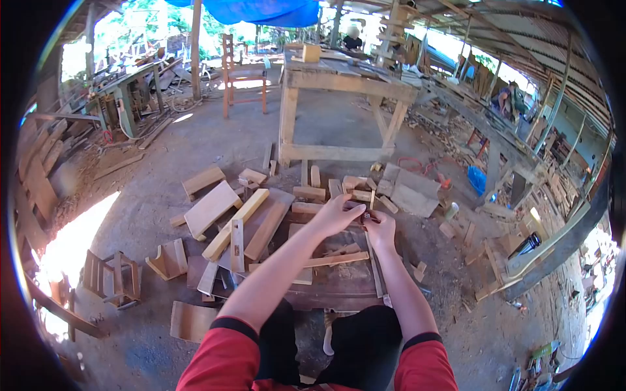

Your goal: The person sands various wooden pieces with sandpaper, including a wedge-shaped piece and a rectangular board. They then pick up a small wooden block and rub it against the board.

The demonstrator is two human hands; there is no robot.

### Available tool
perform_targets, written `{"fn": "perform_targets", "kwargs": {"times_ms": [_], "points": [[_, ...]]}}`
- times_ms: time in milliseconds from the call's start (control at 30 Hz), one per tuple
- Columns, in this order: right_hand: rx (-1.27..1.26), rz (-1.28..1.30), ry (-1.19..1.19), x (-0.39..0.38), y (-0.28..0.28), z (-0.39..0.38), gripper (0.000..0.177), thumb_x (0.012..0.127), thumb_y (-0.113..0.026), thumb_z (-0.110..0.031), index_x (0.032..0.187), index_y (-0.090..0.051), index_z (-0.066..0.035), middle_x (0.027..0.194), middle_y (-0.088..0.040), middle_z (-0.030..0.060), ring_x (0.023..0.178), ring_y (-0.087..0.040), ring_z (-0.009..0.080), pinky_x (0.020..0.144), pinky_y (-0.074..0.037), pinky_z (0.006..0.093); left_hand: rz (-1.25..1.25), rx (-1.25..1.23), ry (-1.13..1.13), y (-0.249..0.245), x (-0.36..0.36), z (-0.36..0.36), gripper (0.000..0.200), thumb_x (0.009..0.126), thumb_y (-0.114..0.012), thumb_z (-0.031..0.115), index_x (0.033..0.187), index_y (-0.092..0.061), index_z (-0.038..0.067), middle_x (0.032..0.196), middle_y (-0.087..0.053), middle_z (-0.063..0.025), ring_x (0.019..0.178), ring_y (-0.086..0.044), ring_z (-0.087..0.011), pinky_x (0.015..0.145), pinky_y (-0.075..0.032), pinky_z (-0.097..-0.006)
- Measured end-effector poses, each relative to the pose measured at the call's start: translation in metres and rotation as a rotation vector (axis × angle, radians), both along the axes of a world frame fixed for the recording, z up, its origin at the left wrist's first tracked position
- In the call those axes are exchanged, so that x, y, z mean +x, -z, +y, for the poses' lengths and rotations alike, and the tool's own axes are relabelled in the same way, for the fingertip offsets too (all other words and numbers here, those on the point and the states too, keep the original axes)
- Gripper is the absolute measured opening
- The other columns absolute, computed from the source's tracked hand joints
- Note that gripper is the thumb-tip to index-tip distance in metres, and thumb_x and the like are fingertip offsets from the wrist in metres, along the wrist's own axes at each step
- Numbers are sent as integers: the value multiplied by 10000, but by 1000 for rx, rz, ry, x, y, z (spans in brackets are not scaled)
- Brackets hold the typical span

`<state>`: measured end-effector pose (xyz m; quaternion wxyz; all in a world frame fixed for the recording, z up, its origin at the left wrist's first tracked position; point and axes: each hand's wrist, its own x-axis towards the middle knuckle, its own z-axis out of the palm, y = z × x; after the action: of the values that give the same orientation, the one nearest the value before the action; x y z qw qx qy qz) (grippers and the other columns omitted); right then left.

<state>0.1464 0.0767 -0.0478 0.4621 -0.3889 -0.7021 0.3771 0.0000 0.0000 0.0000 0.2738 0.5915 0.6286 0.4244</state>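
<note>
My left hand [340, 215] and my right hand [381, 229] are close together above a low wooden bench [326, 300]. Fingers of both are closed around a small dark piece [366, 217], too small and too covered to name. A thin light stick [372, 199] shows just beyond it, and a long narrow strip [375, 267] runs below toward me. On the bench near my forearms lie a slim wooden strip [336, 259], a thick wooden bar [236, 225], a slotted wooden piece [237, 245] and a wide pale board [212, 208].
Beyond the bench stands a wooden worktable [345, 81] with a block [312, 53] on it, beside a chair [244, 81]. Small wooden frames [112, 277] and offcuts [168, 259] lie on the floor at left. Another person [505, 98] is at the far right.
</note>
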Motion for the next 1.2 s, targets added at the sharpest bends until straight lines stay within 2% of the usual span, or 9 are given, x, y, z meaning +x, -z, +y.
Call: {"fn": "perform_targets", "kwargs": {"times_ms": [233, 300, 400, 500, 633, 767, 900, 1133, 1200], "points": [[125, -36, 21, -38, -16, -38, 202, 761, -609, -110, 897, -629, 38, 688, -627, 59, 593, -563, 84, 557, -442, 210, -233, 201, -226, 25, -13, -24, 722, 765, -556, 500, 1247, -364, -3, 1014, -544, -143, 933, -538, -201, 817, -421, -311], [227, -96, 80, -44, -9, -45, 208, 771, -602, -94, 920, -619, 51, 690, -620, 43, 593, -552, 78, 556, -442, 199, -741, -132, -200, 24, -13, -33, 669, 780, -538, 496, 1269, -330, 90, 1014, -514, -82, 919, -538, -194, 782, -442, -374], [-109, -1, -62, -52, -6, -62, 200, 743, -602, -50, 923, -615, 35, 766, -631, 74, 633, -574, 97, 583, -458, 220, -883, -262, -188, 28, -20, -33, 651, 752, -563, 497, 1242, -344, 128, 1107, -477, -100, 870, -553, -219, 660, -494, -418], [261, -102, -53, -51, 4, -63, 225, 692, -628, -55, 915, -631, -24, 857, -626, 126, 790, -604, 245, 703, -457, 285, -779, -186, -273, 55, -24, -18, 598, 750, -582, 454, 1192, -371, 111, 1050, -494, -92, 854, -554, -189, 612, -511, -379], [302, -244, -66, -51, 24, -53, 205, 678, -644, -99, 870, -637, -25, 941, -604, 142, 875, -579, 264, 776, -447, 319, -497, -58, -368, 69, -22, -15, 600, 743, -643, 239, 1230, -314, 116, 1037, -499, -96, 802, -580, -177, 594, -519, -346], [307, -361, -80, -46, 40, -43, 209, 660, -661, -72, 852, -631, 5, 922, -613, 148, 838, -602, 251, 745, -456, 290, 1, 147, -367, 82, -24, -13, 681, 685, -668, 171, 1240, -285, 71, 1012, -539, -252, 903, -563, -358, 773, -462, -407], [305, -325, -14, -41, 25, -45, 212, 654, -682, -90, 833, -629, 10, 905, -621, 138, 794, -609, 213, 724, -458, 275, -98, 143, -330, 73, -22, -14, 717, 673, -682, 211, 1251, -299, 30, 1051, -522, -276, 994, -519, -375, 850, -416, -398], [-350, 185, -72, -28, -2, -30, 253, 780, -606, -170, 981, -560, -22, 856, -618, 74, 763, -605, 156, 654, -469, 267, 17, 33, -275, 66, -23, -25, 760, 645, -710, 239, 1260, -322, 20, 1058, -534, -243, 995, -526, -351, 832, -426, -379], [-565, 747, -220, -29, -5, -27, 345, 835, -538, -245, 1107, -459, -48, 990, -564, 89, 915, -562, 190, 718, -453, 304, 68, -64, -103, 61, -16, -28, 739, 645, -707, 226, 1252, -340, 19, 1022, -553, -233, 960, -543, -348, 786, -440, -380]]}}
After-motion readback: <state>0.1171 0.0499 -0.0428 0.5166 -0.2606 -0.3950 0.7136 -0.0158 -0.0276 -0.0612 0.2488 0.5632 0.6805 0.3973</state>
